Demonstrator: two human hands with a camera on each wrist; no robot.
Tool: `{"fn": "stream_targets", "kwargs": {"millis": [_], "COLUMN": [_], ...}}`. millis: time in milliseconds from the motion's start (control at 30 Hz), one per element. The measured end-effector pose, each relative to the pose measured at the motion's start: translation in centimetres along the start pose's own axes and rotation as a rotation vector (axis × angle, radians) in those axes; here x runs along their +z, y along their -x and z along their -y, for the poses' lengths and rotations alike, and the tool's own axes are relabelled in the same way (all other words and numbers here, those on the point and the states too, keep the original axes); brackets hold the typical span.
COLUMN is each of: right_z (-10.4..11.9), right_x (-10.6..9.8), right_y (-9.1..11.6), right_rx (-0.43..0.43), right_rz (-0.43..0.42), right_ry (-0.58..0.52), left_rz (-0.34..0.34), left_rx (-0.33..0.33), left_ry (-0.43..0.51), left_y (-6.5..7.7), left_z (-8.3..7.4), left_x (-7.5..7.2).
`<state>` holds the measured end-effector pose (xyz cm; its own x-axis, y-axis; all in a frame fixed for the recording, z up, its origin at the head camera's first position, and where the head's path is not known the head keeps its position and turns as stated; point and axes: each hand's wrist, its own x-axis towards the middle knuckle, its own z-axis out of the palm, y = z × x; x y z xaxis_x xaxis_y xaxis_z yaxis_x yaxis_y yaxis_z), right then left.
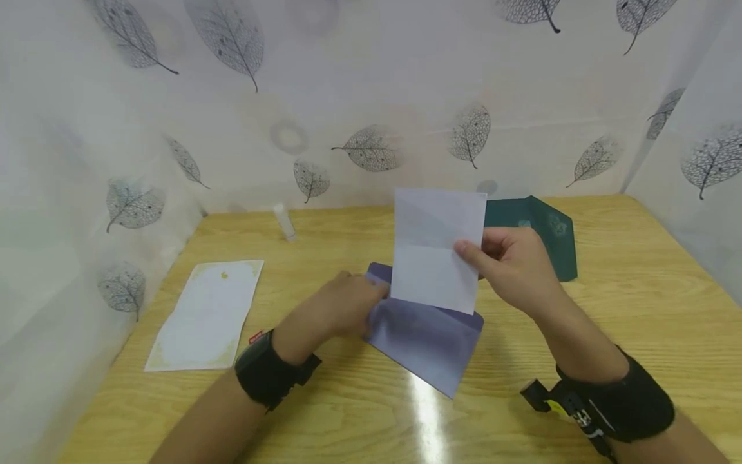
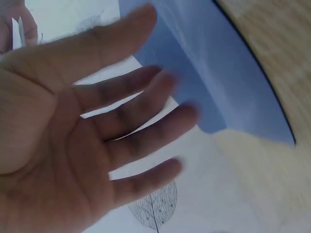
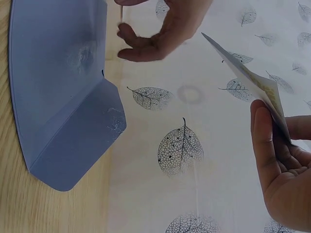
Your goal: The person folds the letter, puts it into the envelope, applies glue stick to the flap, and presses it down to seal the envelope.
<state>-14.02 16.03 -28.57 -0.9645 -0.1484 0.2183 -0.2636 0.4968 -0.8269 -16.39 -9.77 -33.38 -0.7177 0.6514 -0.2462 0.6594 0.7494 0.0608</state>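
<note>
Here, the right grip (image 1: 518, 267) pinches a folded white paper (image 1: 435, 251) above the purple envelope (image 1: 426, 348), while the left grip (image 1: 344, 304), fingers spread, holds nothing.

Matt, smooth paper in the creased white sheet (image 1: 431, 258); softly sheened paper in the purple envelope (image 1: 426, 338); glossy wood grain across the tabletop (image 1: 655, 309); smooth, plastic-looking white tube (image 1: 284, 222).

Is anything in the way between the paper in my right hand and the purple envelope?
Nothing visible is. The right wrist view shows an open gap between the paper and the purple envelope. Your left hand is at the envelope's left side, not between them.
</note>
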Motion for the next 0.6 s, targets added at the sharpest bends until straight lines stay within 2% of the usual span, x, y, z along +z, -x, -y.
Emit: {"fn": "stream_targets", "kwargs": {"millis": [100, 300, 500, 600], "right_z": [0.1, 0.1, 0.1, 0.1], "right_x": [0.1, 0.0, 0.1, 0.2], "right_y": [0.0, 0.0, 0.0, 0.0], "right_rx": [-0.01, -0.003, -0.002, 0.004], "right_rz": [-0.002, 0.005, 0.021, 0.037], "right_ry": [-0.003, 0.005, 0.002, 0.0], "left_rz": [-0.035, 0.057, 0.086, 0.097], "left_rx": [0.004, 0.037, 0.035, 0.036], "left_ry": [-0.062, 0.001, 0.039, 0.027], "left_y": [0.0, -0.2, -0.5, -0.5], "left_z": [0.5, 1.5, 2.0, 2.1], "left_x": [-0.3, 0.1, 0.7, 1.0]}}
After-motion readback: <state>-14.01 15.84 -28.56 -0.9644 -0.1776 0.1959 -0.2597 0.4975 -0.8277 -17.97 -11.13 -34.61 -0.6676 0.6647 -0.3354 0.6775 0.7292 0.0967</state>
